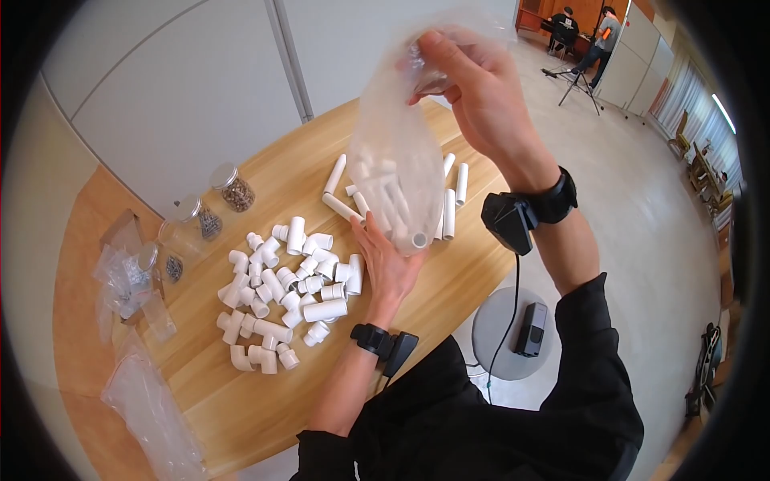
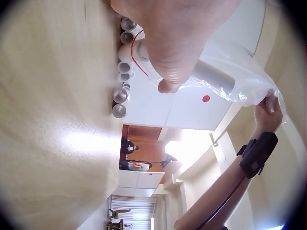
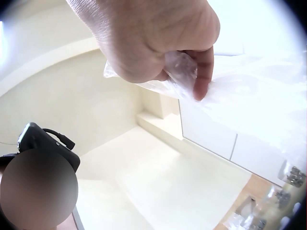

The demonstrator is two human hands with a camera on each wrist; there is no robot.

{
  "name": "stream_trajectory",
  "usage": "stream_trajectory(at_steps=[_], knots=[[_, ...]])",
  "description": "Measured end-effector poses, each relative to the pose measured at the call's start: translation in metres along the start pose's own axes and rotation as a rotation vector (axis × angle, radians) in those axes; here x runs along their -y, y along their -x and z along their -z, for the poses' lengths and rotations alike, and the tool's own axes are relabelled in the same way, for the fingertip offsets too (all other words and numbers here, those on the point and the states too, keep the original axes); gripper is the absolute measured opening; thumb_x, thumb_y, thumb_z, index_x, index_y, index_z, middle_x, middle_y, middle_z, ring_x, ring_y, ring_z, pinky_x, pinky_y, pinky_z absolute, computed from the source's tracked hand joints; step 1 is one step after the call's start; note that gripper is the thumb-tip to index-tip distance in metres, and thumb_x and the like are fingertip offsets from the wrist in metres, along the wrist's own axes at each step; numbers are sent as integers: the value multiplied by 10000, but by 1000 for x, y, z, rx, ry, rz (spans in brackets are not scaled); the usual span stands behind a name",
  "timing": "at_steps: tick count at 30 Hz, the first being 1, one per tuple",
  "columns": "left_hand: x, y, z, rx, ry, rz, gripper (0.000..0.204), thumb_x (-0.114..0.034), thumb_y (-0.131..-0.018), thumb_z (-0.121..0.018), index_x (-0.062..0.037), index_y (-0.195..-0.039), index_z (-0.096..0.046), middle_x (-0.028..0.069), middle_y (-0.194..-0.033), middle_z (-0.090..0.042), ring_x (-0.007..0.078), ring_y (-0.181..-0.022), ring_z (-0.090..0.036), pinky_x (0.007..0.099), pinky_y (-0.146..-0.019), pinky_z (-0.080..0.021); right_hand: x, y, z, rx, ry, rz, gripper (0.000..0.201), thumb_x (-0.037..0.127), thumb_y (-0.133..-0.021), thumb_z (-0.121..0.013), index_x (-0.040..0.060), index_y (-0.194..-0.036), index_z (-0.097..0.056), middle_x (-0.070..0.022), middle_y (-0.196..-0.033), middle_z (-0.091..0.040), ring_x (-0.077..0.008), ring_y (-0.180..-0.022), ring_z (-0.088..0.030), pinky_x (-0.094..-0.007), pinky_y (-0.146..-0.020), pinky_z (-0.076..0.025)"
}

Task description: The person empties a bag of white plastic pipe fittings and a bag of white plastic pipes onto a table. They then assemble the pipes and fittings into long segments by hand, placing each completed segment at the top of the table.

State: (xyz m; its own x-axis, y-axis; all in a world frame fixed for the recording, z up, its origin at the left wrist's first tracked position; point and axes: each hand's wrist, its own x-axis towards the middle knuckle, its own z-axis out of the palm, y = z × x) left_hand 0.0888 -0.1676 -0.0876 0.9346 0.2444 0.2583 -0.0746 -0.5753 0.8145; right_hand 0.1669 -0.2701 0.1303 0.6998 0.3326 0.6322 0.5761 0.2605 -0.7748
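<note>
A clear plastic bag (image 1: 377,136) with several white pipe pieces (image 1: 393,200) inside hangs upright above the wooden table (image 1: 449,309). My right hand (image 1: 485,96) grips the gathered top of the bag, thumb and fingers bunching the film, as the right wrist view also shows. Below, my left hand (image 1: 389,260) touches the bag's lower end from underneath, its visible fingers stretched out along the side. One pipe's round open end (image 1: 419,240) faces me at the bag's bottom. More white pipes (image 1: 449,212) lie on the table behind the bag.
White pipe fittings (image 1: 325,311) lie in a wide cluster left of my left hand. Glass jars (image 1: 233,188) with small metal hardware stand at the table's left side, near crumpled plastic bags (image 1: 124,280). Another plastic bag (image 1: 148,409) lies front left. A grey stool (image 1: 501,353) stands at right.
</note>
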Motion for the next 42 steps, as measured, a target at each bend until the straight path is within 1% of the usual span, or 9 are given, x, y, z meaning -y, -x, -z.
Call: stream_trajectory(at_steps=[10,19,22,24,31,35,38,40,42], knots=[[6,2,-4,45,-76,-52,694,-329,-722,-692,77,-1203,-398,345,-1386,-46,474,-1284,-149,461,-1036,-216,-12,13,22,-95,-273,131,241,192,-898,-514,-36,-936,-579,-116,-834,-623,-174,-662,-600,-297,-574,-486],[10,1,-4,-11,-18,-114,569,-226,-708,-681,83,-1138,-471,361,-1347,-100,501,-1250,-155,503,-1026,-205,-6,7,-10,-26,-357,142,242,188,-890,-531,-49,-907,-575,-127,-807,-625,-186,-660,-602,-303,-573,-491],[13,-1,-5,-28,101,-124,512,-186,-720,-659,55,-1138,-491,341,-1344,-142,486,-1242,-191,497,-1022,-213,-12,3,-2,22,-295,127,246,180,-927,-447,-34,-953,-564,-98,-836,-623,-161,-679,-590,-297,-584,-469],[12,-1,-5,-38,104,-118,487,-165,-724,-651,48,-1134,-497,334,-1341,-161,477,-1234,-214,489,-1021,-218,-15,-4,5,-61,-369,143,227,177,-887,-525,-42,-916,-578,-118,-804,-621,-182,-680,-604,-303,-600,-497],[24,-3,-10,-79,73,-138,437,-109,-743,-641,65,-1110,-480,307,-1296,-250,445,-1203,-282,464,-1005,-250,-31,-17,21,-201,-369,95,260,217,-873,-533,-32,-885,-605,-111,-759,-627,-195,-667,-603,-321,-590,-481],[20,-2,-11,-149,36,-122,299,-96,-779,-610,50,-1024,-520,259,-1232,-353,389,-1179,-349,422,-976,-300,-26,-19,27,-204,-435,121,178,186,-898,-503,32,-852,-579,-49,-751,-614,-146,-656,-587,-279,-581,-484],[16,-3,-9,-119,107,-86,413,-113,-734,-656,78,-1059,-487,275,-1241,-329,414,-1155,-348,453,-968,-292,-23,-20,16,-126,-462,65,186,184,-907,-497,26,-852,-578,-52,-752,-613,-141,-655,-588,-265,-571,-481],[13,-4,-7,-119,197,-20,450,-131,-714,-682,61,-1070,-484,247,-1223,-364,387,-1126,-383,437,-938,-323,-20,-24,4,81,-430,58,204,197,-915,-493,19,-862,-578,-60,-763,-616,-130,-651,-587,-245,-559,-480],[7,-3,-5,-178,179,-37,420,-131,-709,-691,55,-1037,-505,209,-1148,-440,340,-1059,-453,400,-880,-373,-11,-30,-7,123,-338,56,213,204,-916,-495,15,-872,-581,-59,-770,-616,-122,-645,-583,-238,-554,-480]])
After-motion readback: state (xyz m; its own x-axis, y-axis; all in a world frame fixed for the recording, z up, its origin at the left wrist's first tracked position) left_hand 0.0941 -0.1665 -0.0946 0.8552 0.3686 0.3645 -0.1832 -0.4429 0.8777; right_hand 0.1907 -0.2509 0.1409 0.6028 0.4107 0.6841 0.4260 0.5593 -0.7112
